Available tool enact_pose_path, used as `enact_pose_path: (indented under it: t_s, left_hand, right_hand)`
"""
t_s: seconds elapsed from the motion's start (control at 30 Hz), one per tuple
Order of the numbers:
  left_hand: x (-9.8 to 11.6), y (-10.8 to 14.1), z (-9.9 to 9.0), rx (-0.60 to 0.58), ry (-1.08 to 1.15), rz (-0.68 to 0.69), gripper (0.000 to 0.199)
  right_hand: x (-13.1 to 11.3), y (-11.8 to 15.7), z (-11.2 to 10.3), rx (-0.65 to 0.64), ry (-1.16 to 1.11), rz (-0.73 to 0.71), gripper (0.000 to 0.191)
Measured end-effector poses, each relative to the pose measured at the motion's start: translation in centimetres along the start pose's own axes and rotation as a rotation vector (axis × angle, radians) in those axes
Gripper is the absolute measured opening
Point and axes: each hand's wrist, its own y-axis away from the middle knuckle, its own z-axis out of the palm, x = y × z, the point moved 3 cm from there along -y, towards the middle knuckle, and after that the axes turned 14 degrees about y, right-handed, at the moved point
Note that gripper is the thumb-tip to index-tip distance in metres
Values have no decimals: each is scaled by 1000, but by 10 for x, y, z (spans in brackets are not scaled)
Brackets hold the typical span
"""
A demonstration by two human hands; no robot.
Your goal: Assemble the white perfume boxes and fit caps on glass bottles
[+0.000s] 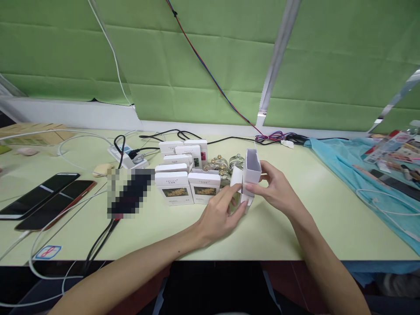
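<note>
An open-ended white carton (252,173) stands out above the table, its hollow end facing up and its loose flaps at the left side and below. My right hand (275,186) grips the carton from the right, thumb on its near face and fingers behind. My left hand (221,214) is closed at the carton's lower left, fingers and thumb at the flaps. Behind my left hand are several small glass bottles (236,161) with gold or clear caps, partly hidden. To the left, several white printed boxes (173,188) stand in rows, the front ones showing a dark picture with yellow flowers.
Two phones (42,192) lie at the left, near white cables and a power strip (127,157). Black cables run along the back edge under a green curtain (203,65). A blue cloth (348,166) bearing clutter covers the right side.
</note>
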Motion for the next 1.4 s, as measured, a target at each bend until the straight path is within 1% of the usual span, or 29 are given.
enact_pose_path:
  t_s: [0.23,0.4,0.5,0.67,0.83,0.9,1.07,1.13,1.4]
  left_hand:
    - [-1,1,0,-3,5,0,39]
    - [0,1,1,-4,9,3,38]
    - [1,1,1,-3,7,2,38]
    - [1,0,0,8,-2,7,38]
    - [0,0,0,15,-11,4,38]
    - [0,0,0,9,-10,-1,38]
    - [0,1,1,5,-5,-10,38]
    - [0,0,1,1,-4,-7,38]
    - [0,0,1,4,-1,-2,36]
  right_hand:
    - [1,-1,0,10,-120,12,61]
    - [2,-1,-1,1,-161,-21,71]
    - [3,-2,-2,7,-138,-39,72]
    - [2,-1,-2,17,-83,-73,66]
    - [-1,0,-2,19,-67,-65,67]
    - [-1,0,-2,28,-52,-50,71]
    - [0,0,-2,52,-19,-53,92]
    - [0,0,-2,41,-5,-68,94]
    - [-7,0,-3,6,48,-106,87]
